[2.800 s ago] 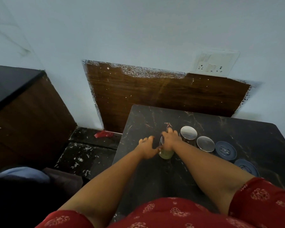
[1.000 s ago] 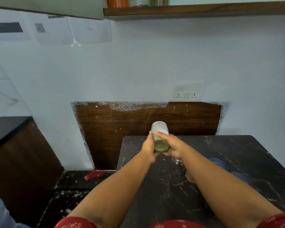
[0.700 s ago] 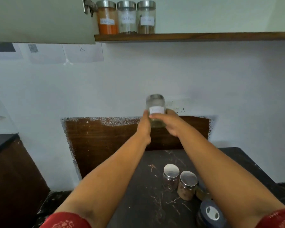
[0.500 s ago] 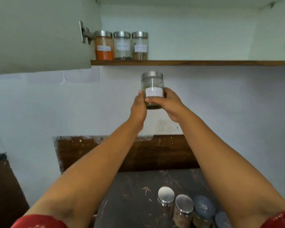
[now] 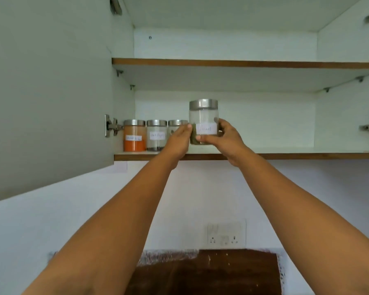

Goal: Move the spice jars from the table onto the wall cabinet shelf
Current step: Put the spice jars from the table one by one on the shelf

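Placing step: left hand (image 5: 179, 138) and right hand (image 5: 224, 137) pinching spice jar (image 5: 203, 122) between them, hovering above lower shelf (image 5: 285, 156), beside three shelved jars (image 5: 156, 135). Next: lowering it upright, then loosening grip.

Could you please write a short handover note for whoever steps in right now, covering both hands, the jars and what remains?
Left hand and right hand: both grip the held jar, upright, at the lower shelf, not yet set down.
Done: three jars stand at the shelf's left end: orange jar, second jar, third jar, partly hidden by the left hand.
Left: set the held jar to the right of the third jar. The table is out of view, so check there for more jars.
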The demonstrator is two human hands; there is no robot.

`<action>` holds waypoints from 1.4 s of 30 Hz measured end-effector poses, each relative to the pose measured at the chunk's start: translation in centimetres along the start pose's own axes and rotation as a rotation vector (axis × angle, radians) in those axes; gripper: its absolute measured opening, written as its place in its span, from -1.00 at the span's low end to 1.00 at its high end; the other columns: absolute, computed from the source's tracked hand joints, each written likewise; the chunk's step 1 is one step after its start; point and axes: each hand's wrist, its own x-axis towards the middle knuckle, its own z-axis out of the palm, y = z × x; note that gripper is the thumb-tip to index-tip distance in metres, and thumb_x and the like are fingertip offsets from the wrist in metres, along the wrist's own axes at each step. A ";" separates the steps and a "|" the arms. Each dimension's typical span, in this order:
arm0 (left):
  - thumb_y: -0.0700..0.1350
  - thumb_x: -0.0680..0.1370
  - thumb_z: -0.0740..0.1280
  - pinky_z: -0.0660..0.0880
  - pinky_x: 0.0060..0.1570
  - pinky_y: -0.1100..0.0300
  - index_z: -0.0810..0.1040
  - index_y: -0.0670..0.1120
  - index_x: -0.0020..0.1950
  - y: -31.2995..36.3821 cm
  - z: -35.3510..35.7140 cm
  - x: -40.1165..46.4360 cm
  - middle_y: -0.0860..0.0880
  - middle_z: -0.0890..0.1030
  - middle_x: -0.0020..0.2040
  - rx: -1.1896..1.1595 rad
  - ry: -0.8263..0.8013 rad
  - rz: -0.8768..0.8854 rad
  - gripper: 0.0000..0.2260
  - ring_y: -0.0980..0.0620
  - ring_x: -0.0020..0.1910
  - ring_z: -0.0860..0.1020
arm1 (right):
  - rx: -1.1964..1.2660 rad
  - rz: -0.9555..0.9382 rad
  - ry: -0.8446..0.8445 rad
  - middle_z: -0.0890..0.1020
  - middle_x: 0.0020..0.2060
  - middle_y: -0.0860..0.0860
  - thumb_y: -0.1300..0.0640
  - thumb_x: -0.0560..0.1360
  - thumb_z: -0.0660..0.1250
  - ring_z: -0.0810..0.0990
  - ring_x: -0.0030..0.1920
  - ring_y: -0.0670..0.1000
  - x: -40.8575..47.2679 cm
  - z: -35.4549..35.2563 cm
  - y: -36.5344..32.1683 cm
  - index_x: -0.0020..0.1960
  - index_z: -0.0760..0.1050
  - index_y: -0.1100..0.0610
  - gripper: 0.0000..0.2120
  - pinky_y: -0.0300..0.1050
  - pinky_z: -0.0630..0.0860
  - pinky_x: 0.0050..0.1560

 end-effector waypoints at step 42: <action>0.24 0.62 -0.09 0.37 0.09 0.11 0.60 0.10 0.20 -9.0 0.1 3.0 0.08 0.66 0.06 1.191 0.299 0.271 -0.49 0.03 0.04 0.54 | -0.783 0.462 -0.227 0.16 0.53 0.23 -0.28 0.42 0.37 0.22 0.49 0.24 9.7 4.5 5.7 0.53 -0.40 0.30 0.19 0.10 0.20 0.47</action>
